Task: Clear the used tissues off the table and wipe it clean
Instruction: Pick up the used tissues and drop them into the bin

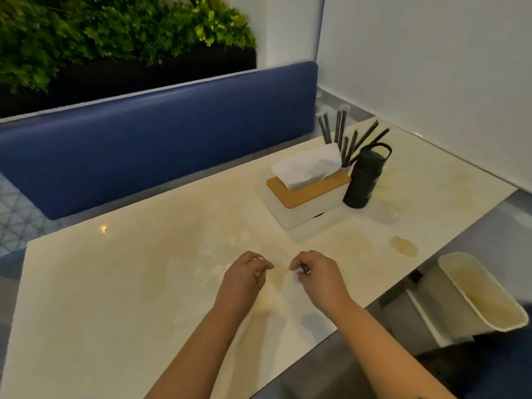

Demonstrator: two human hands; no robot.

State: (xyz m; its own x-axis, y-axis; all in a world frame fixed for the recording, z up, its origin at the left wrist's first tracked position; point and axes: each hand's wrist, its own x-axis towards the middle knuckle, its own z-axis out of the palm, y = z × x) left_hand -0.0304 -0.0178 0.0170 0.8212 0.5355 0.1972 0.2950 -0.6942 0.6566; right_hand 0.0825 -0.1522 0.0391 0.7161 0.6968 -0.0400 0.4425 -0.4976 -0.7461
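My left hand (247, 272) and my right hand (315, 273) hover close together over the middle of the cream table (115, 283), near its front edge. Both have the fingers curled in, fingertips facing each other with a small gap between. A tiny pale speck shows by the right fingertips; I cannot tell what it is. A white tissue (309, 165) sticks up from the tissue box (309, 197), which has a wooden lid and stands at the back right. A pale yellowish smear (404, 246) lies on the table right of the hands. No crumpled tissue shows on the tabletop.
A black bottle (364, 180) stands right of the tissue box, with a cup of dark chopsticks (344, 136) behind it. A white bin (483, 295) sits beside the table's right edge. A blue bench back (158, 133) runs along the far side, with plants above it.
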